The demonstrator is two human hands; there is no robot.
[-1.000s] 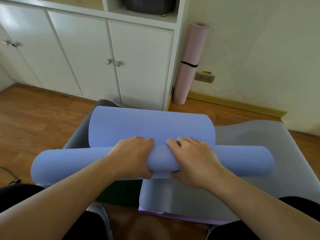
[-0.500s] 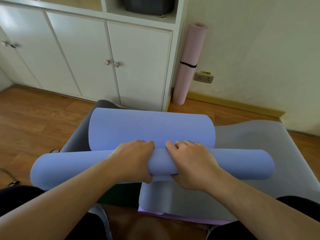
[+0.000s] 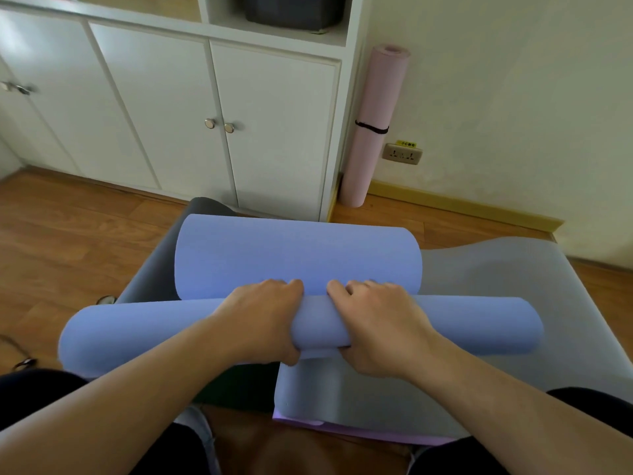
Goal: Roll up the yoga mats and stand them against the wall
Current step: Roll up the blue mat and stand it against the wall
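A blue yoga mat (image 3: 298, 255) lies across the floor in front of me, its near part wound into a thick roll (image 3: 472, 325) that spans the view. My left hand (image 3: 263, 320) and my right hand (image 3: 380, 325) both clasp the roll at its middle, fingers over the top, thumbs underneath. The flat remainder of the blue mat stretches away toward the cabinet. Under it lie a light grey mat (image 3: 496, 296) with a purple underside and a dark grey mat (image 3: 154, 279). A rolled pink mat (image 3: 371, 132), bound by a black strap, stands upright against the wall.
White cabinet doors (image 3: 171, 125) stand straight ahead on the wooden floor (image 3: 68, 241). A wall socket (image 3: 401, 154) sits right of the pink mat, above a yellow skirting board (image 3: 462, 207). My dark-clothed knees (image 3: 41, 385) flank the roll. A small object (image 3: 107, 299) lies by the dark mat's left edge.
The roll has turned slightly forward under both hands and the view has dipped a little; the flat blue stretch looks marginally shorter.
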